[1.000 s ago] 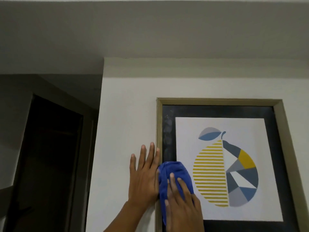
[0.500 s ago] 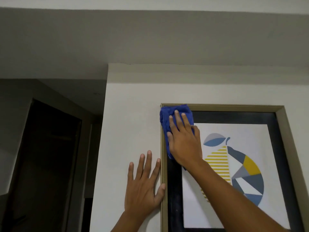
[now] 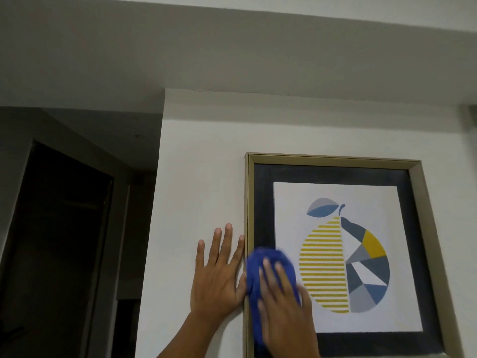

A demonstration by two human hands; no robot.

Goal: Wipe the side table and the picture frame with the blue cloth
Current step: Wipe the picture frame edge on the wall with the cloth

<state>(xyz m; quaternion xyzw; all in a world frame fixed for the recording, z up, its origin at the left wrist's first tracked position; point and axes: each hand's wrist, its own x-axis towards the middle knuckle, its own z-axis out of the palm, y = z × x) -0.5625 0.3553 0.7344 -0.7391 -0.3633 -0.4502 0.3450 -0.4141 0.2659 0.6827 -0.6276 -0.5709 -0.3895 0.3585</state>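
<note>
A picture frame (image 3: pixel 333 158) with a gold rim hangs on the white wall; it holds a black mat and a print of a striped yellow pear. My right hand (image 3: pixel 285 313) presses the blue cloth (image 3: pixel 255 270) flat against the frame's lower left part, over the black mat and the gold edge; both are blurred. My left hand (image 3: pixel 219 275) lies flat on the wall just left of the frame, fingers spread, its thumb against the frame's edge. The side table is out of view.
A dark open doorway (image 3: pixel 59 241) stands to the left, past the wall's corner (image 3: pixel 157 228). A ceiling beam (image 3: pixel 284 99) runs above the frame. The frame's bottom edge lies near the bottom right of the view.
My right hand has swept the cloth from the frame's top left corner down its left side to the lower left. My left hand has stayed on the wall.
</note>
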